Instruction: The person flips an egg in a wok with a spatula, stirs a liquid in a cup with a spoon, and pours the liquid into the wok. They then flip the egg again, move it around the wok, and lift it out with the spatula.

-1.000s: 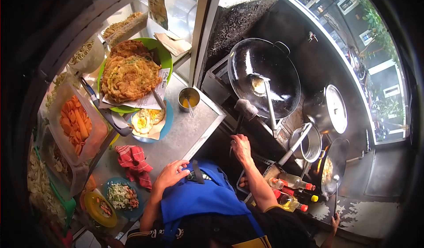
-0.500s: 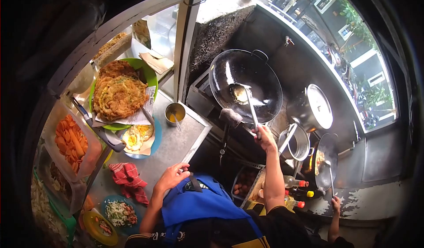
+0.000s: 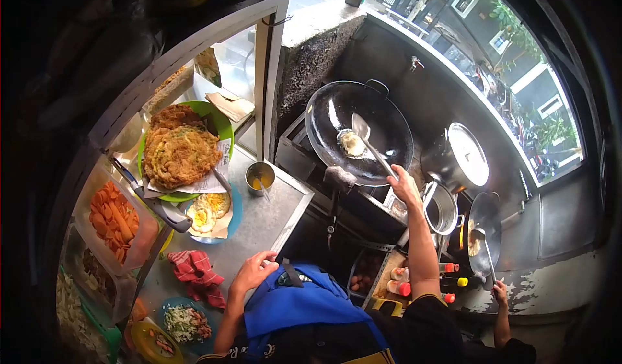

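Observation:
In the head view my right hand [image 3: 405,186] grips the handle of a metal wok spatula [image 3: 361,128]. Its blade is inside a large black wok [image 3: 389,121], at the upper edge of a small frying egg [image 3: 352,145]. My left hand [image 3: 254,272] rests at the edge of the metal counter [image 3: 285,199], fingers loosely stretched and nothing seen in them. Near that hand lie a red checked cloth [image 3: 196,273] and a metal cup [image 3: 260,179] with yellow liquid and a spoon. Fried eggs [image 3: 210,211] lie on a blue plate.
A green plate [image 3: 225,124] bears fried omelettes [image 3: 178,150]. Sliced carrots [image 3: 113,221] fill a plastic tub. Right of the wok are a lidded pot [image 3: 447,153], a saucepan [image 3: 442,208] and sauce bottles [image 3: 398,288]. Another person's hand [image 3: 500,293] works a ladle in a second wok [image 3: 489,224].
The spatula's blade has shifted from over the egg to its upper right side, so more of the egg shows. My right hand has moved slightly right. My left hand stays at the counter edge.

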`<state>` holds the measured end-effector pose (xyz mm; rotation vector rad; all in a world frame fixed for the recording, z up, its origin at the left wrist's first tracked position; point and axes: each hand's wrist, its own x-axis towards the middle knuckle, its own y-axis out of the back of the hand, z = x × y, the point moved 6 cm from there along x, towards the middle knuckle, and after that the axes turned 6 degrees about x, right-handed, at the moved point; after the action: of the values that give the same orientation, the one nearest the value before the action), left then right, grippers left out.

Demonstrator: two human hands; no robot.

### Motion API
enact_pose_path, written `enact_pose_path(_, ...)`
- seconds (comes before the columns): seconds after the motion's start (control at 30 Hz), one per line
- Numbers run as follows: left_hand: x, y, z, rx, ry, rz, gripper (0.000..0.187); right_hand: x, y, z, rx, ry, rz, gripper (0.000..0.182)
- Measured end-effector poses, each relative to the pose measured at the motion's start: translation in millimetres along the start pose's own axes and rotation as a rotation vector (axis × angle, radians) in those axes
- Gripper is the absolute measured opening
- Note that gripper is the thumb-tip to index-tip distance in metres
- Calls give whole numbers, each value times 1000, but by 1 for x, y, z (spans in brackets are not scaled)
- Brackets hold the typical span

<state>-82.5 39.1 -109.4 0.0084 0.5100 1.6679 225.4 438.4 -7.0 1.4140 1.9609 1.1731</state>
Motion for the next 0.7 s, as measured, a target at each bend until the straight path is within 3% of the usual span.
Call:
enact_pose_path(0.1, 0, 2, 0, -4, 13, -13, 41, -13, 6, -28, -99, -84, -146, 42)
enact_pose_path(0.37, 0, 2, -6, -2, 16, -26, 41, -22, -12, -23, -176, -106, -214, 44)
enact_pose_path(0.57, -4, 4, -8, -11, -30, 3, 41, -10, 15, -10, 14, -103, -145, 42)
enact_pose_path(0.7, -6, 6, -9, -32, 34, -15, 41, 0, 46, -27, -213, -97, -140, 39)
